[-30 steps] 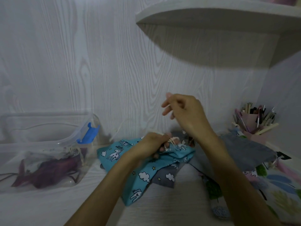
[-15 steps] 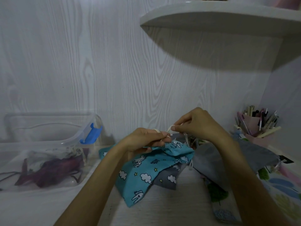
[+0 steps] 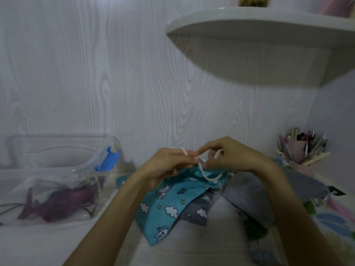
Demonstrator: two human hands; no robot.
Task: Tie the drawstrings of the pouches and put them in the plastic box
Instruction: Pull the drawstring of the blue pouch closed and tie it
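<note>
Hands (image 3: 169,162) lowered, drawstring (image 3: 209,176) looped below grip

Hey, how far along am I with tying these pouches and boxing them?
Done: a dark purple pouch already lies in the clear plastic box. In hand: left hand and right hand pinch the cream drawstring of the turquoise cloud-print pouch. Left: grey pouches wait on the right.

Both forearms come up from the bottom edge and meet in the middle. Left hand (image 3: 169,162) has its fingers curled, pinching the cream drawstring (image 3: 209,174), which loops over the index finger. Right hand (image 3: 228,156) faces it, fingertips nearly touching, thumb and forefinger pinching the same cord.
</note>
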